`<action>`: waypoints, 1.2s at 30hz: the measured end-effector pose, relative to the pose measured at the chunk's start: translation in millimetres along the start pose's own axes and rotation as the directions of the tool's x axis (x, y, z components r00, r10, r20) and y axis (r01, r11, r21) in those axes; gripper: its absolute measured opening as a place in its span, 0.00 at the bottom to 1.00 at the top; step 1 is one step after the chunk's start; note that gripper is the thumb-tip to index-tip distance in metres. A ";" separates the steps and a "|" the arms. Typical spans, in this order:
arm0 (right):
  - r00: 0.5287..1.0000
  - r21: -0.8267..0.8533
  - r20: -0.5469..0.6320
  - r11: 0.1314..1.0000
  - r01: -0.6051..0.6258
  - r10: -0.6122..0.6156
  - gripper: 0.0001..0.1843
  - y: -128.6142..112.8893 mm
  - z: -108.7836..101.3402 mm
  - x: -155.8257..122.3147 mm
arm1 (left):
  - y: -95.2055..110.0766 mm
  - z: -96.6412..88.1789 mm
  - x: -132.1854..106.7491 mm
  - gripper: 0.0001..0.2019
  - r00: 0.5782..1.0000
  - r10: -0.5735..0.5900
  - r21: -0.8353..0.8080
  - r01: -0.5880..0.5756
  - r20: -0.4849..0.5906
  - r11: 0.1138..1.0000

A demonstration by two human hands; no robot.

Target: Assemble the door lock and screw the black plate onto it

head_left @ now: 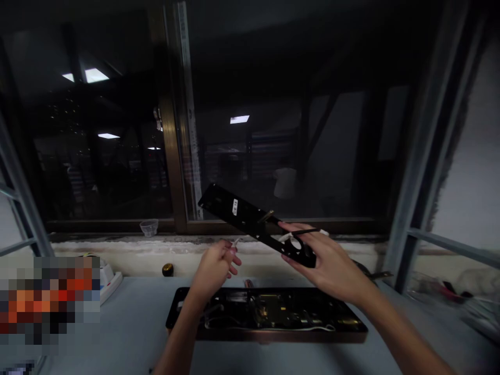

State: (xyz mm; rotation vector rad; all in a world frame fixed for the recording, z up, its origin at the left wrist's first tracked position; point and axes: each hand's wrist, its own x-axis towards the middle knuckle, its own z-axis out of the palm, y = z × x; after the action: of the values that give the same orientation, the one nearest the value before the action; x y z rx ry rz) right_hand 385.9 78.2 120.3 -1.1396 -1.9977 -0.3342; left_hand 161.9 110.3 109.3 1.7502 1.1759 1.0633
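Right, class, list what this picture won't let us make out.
All in the head view:
Whatever the bare left hand may be pinching: too small and blurred.
Far face of the long flat black panel: turned away.
Part of the open black-and-brown rectangular case: hidden behind the left forearm.
Things behind the coloured pixel blocks: masked.
Dark item, bottom-left corner: cut off by the edge.

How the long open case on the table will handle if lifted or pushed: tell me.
The case is probably stiff, since its long edges run fairly straight. It seems unlikely to tip if pushed, lying low and flat on the table. The white wire inside curves, so is probably floppy and might shift.
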 end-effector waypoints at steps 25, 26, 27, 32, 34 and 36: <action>0.816 0.280 0.571 0.955 -0.094 -0.087 0.31 -18.6 20.5 -3.6 | 35.7 -56.6 -31.9 0.32 0.958 0.173 0.752 -0.288 0.230 0.593; 0.807 0.268 0.586 0.958 -0.103 -0.077 0.32 -18.6 21.8 -5.2 | 28.6 -53.0 -28.3 0.35 0.957 0.079 0.737 -0.265 0.278 0.621; 0.798 0.262 0.599 0.959 -0.109 -0.073 0.32 -18.2 23.4 -6.6 | 22.5 -49.7 -25.4 0.36 0.950 -0.003 0.722 -0.236 0.313 0.650; 0.789 0.280 0.607 0.955 -0.099 -0.096 0.32 -14.7 30.1 -9.3 | 8.1 -38.5 -18.2 0.38 0.920 -0.077 0.632 -0.201 0.383 0.749; 0.791 0.296 0.603 0.950 -0.098 -0.106 0.31 -14.5 29.5 -8.6 | 6.3 -36.3 -17.6 0.37 0.917 -0.055 0.608 -0.216 0.394 0.764; 0.781 0.310 0.614 0.944 -0.109 -0.112 0.30 -15.4 27.2 -7.3 | 4.9 -34.4 -18.5 0.38 0.912 -0.069 0.604 -0.210 0.405 0.769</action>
State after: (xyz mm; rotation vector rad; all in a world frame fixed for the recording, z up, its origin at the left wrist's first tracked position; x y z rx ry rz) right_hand 361.6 80.6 99.5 -1.1136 -2.5008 0.4440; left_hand 127.6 96.1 122.1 2.4111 1.2836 0.2789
